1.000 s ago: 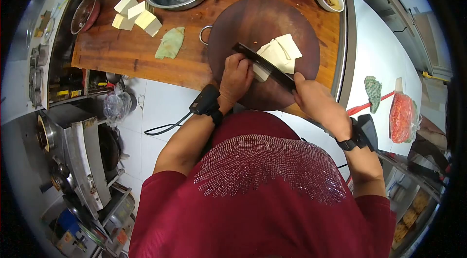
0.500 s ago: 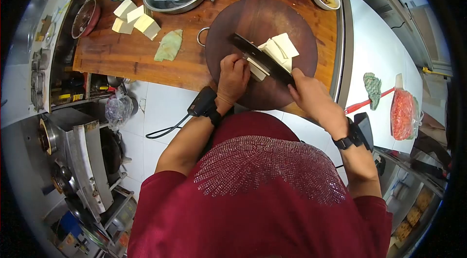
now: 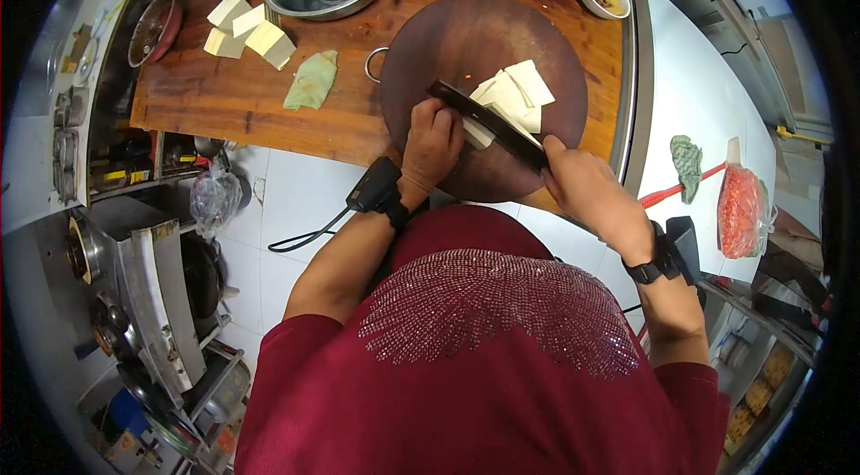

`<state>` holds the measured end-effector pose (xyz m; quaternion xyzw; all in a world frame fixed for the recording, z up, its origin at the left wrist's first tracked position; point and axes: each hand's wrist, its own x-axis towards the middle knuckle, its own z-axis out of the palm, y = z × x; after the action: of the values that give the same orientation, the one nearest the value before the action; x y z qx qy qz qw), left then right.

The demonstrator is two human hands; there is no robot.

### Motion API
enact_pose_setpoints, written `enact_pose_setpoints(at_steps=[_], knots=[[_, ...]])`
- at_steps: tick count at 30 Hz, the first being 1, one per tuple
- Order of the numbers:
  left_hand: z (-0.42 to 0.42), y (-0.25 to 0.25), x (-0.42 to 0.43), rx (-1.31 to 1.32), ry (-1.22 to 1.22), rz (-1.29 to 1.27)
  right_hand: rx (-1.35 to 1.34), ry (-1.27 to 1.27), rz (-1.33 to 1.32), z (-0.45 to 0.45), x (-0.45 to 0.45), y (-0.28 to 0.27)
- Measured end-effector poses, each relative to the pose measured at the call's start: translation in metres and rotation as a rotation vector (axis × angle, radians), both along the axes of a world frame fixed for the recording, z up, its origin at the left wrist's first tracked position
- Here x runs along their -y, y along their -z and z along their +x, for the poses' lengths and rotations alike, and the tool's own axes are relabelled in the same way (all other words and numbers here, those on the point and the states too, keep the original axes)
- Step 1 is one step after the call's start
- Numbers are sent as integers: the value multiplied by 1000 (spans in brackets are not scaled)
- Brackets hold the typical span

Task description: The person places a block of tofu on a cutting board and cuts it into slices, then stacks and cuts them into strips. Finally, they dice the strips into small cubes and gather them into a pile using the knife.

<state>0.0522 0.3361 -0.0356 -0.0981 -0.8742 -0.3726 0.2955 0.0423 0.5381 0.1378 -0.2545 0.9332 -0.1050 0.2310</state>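
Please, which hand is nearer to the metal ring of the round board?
Left. The left hand is just right of the metal ring, closer to the body; the right hand, holding the knife, is farther, by the near right edge of the round board.

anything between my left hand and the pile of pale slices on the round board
Yes, the knife in the right hand: its dark blade runs diagonally between the left hand and the pale slices. A pale piece also lies on the left hand's side of the blade, by the fingers.
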Motion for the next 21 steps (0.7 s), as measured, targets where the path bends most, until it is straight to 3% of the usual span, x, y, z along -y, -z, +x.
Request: enact_pose_setpoints(at_steps=[6,9,15,21], knots=[[-1,-1,0,-14,40,40,19,73,92,-2,10,65],[0,1,-1,14,49,42,-9,118,6,5,7,73],[2,-2,0,-21,34,-7,-125,49,-70,-6,-8,52],[3,-2,0,-65,15,-53,-46,42,-72,4,-7,16]])
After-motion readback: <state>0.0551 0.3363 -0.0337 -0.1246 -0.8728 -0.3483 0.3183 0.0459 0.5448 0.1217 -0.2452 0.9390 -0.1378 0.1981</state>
